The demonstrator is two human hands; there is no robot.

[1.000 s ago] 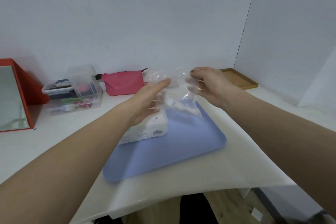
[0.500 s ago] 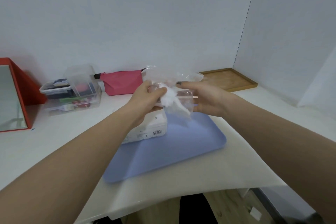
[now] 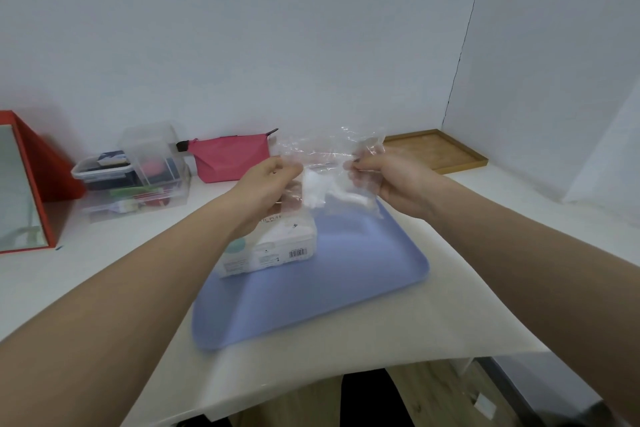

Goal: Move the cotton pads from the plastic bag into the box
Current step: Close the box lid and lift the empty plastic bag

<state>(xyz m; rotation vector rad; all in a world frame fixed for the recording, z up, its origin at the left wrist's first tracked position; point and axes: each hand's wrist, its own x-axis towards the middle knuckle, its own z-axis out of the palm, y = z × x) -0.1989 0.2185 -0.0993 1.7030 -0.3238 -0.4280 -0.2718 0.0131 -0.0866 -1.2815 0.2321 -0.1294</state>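
Holding the clear plastic bag (image 3: 329, 163) up above the far end of the blue tray (image 3: 311, 291), both hands pinch its crumpled upper part. The left hand (image 3: 266, 191) grips the bag's left side with curled fingers, and the right hand (image 3: 391, 180) grips the right side the same way, so the film is stretched between them. White cotton pads (image 3: 317, 189) sit bunched inside the bag, low between the two hands. Under the left hand, a white box (image 3: 270, 253) with a barcode on its near face stands on the tray's far left part; whether the bag touches it I cannot tell. The tray lies on a white worktop (image 3: 381, 333), close to its near edge. Toward the far left edge stand clear plastic containers (image 3: 138, 177) with small items inside, and a pink pouch (image 3: 228, 156) lies just beside them against the wall. A red-framed mirror (image 3: 20, 191) leans at the left edge, and a wooden tray (image 3: 436, 151) sits in the far right corner.
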